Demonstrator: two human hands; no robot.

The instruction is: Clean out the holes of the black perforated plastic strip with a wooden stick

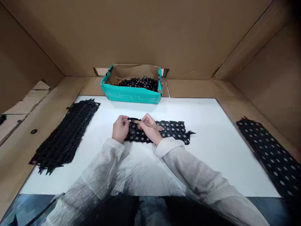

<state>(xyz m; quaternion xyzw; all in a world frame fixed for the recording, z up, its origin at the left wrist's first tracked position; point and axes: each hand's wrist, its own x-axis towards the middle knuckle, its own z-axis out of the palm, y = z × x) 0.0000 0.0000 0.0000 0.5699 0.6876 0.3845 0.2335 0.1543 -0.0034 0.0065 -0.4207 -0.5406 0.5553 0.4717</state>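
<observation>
A black rubbery sheet with rows of round rings (pixel 175 128) lies across the middle of the white board, with pale centres showing in its rings. At its left end, my left hand (pixel 120 128) pinches the upper corner, where a strip edge is lifted a little. My right hand (pixel 150 129) is closed around a thin tan stick (pixel 156 126), which looks wooden. The stick's tip points left, close to my left fingertips at the sheet's top edge. Part of the sheet is hidden under my right hand. A torn tab sticks out at the sheet's right end.
A teal-edged cardboard box (pixel 131 94) holding many small black rings (pixel 143 83) stands behind the sheet. Stacked black sheets (pixel 68 135) lie on the left; more ringed sheets (pixel 270 153) lie on the right. One loose ring (pixel 34 131) sits far left. Cardboard walls (pixel 150 34) surround the board (pixel 207 116).
</observation>
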